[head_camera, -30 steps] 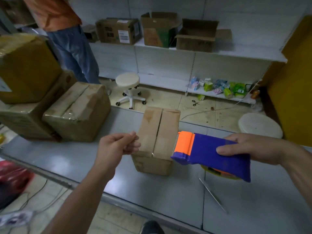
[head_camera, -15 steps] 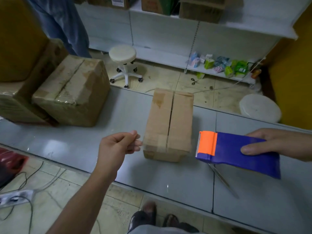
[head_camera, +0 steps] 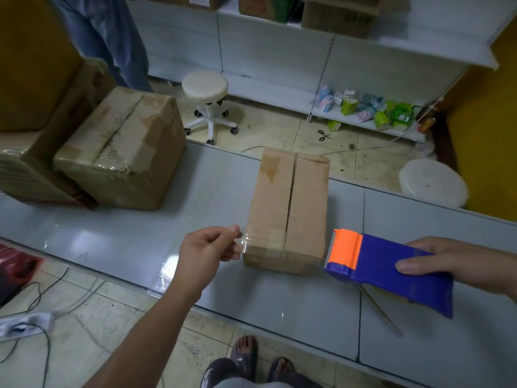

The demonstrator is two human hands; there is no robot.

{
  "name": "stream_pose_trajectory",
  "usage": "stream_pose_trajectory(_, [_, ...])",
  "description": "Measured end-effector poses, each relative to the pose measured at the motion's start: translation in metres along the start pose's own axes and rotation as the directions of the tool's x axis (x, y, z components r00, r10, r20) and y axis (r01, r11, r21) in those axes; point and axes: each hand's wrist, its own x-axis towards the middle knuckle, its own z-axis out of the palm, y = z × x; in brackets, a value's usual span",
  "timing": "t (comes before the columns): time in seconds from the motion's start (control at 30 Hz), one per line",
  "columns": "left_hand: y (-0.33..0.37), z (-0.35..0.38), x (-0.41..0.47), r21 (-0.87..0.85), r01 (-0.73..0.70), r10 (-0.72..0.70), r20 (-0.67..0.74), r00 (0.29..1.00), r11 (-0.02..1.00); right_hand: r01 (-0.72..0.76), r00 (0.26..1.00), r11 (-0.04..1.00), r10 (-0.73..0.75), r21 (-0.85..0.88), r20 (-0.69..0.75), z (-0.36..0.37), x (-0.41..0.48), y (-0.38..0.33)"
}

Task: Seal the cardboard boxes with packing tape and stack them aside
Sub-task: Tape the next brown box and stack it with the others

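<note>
Our left hand (head_camera: 208, 249) comes up from the lower left with the wrist pretty straight. The thumb and forefinger pinch the loose end of the clear tape (head_camera: 242, 242) and the other fingers are curled in underneath. The tape only shows as a shiny glint right by the near left corner of the cardboard box (head_camera: 288, 208), so we honestly can't trace the rest of the strip. Our right hand (head_camera: 447, 261) reaches in from the right edge and grips the back of the tape dispenser (head_camera: 386, 270). The thumb lies flat across the blue body and the fingers go over the far edge. The dispenser's orange toothed end points left, just beside the box's near right corner. The box sits on the grey table (head_camera: 140, 233) between our two hands, flaps down, with the centre seam running away from us. Two taped boxes (head_camera: 120, 152) sit at the far left of the table, well apart from it.
</note>
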Motion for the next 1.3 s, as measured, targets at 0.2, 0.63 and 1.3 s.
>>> stream_pose_trajectory(0.2, [-0.023, 0.013, -0.009, 0.093, -0.114, 0.117, -0.027, 0.993, 0.989, -0.012, 1.000, 0.999, 0.012, 0.038, -0.002, 0.007, 0.005, 0.004])
stream_pose_trajectory(0.63, [-0.045, 0.013, 0.009, 0.095, 0.033, -0.021, -0.127, 0.992, 0.995, 0.016, 0.999, 0.995, -0.021, 0.097, 0.045, 0.012, 0.010, 0.013])
stream_pose_trajectory(1.3, [0.028, 0.117, 0.019, 0.775, -0.629, 0.309, 0.584, 0.751, 0.064, 0.104, 0.985, 0.992, -0.113, 0.071, 0.129, -0.007, 0.017, 0.025])
